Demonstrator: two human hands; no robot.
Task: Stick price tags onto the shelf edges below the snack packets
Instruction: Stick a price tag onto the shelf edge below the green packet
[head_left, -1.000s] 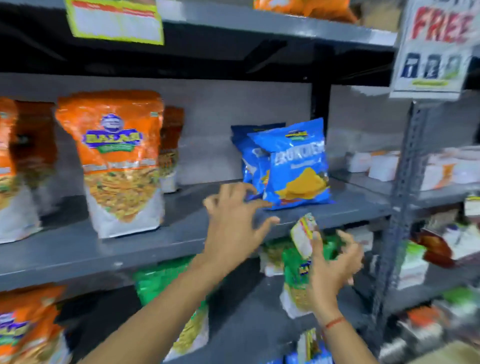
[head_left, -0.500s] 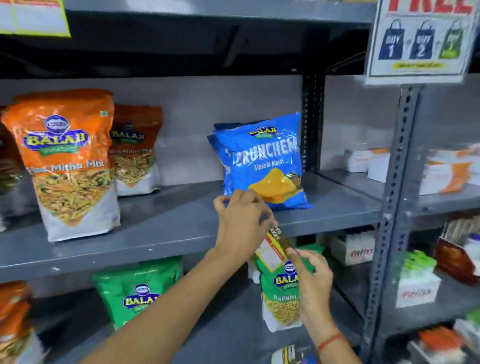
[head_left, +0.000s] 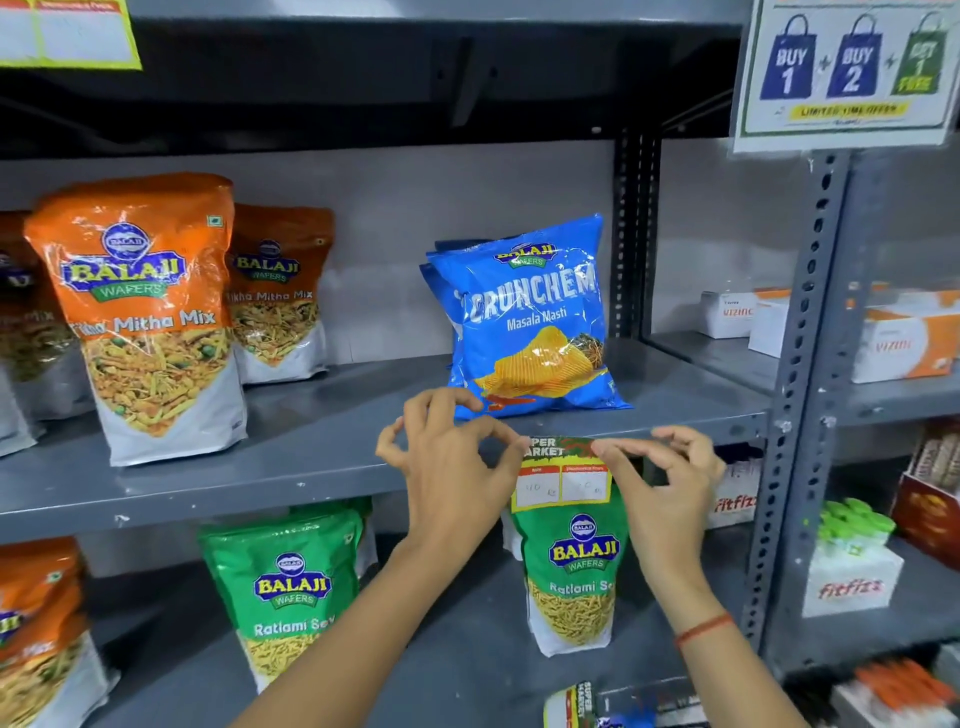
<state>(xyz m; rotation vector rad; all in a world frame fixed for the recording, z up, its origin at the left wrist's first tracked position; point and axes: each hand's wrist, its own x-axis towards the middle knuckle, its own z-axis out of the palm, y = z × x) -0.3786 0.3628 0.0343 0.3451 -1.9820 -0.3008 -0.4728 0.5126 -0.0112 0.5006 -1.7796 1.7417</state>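
Observation:
A green, yellow and white price tag (head_left: 561, 475) hangs flat against the front edge of the grey shelf (head_left: 260, 486), just below the blue Crunchem packet (head_left: 527, 322). My left hand (head_left: 449, 467) touches the tag's upper left corner with thumb and forefinger. My right hand (head_left: 662, 480) pinches its upper right corner. The tag covers the top of a green Ratlami Sev packet (head_left: 574, 577) on the shelf below.
Orange Mitha Mix packets (head_left: 143, 312) stand to the left on the same shelf. Another green packet (head_left: 285, 587) sits lower left. A perforated upright post (head_left: 800, 364) stands right, with white boxes (head_left: 883, 338) beyond. An offer sign (head_left: 847, 73) hangs top right.
The tag has gone from tilted in my right hand below the shelf to flat and level against the shelf edge. My left hand came down from the shelf top to its left corner.

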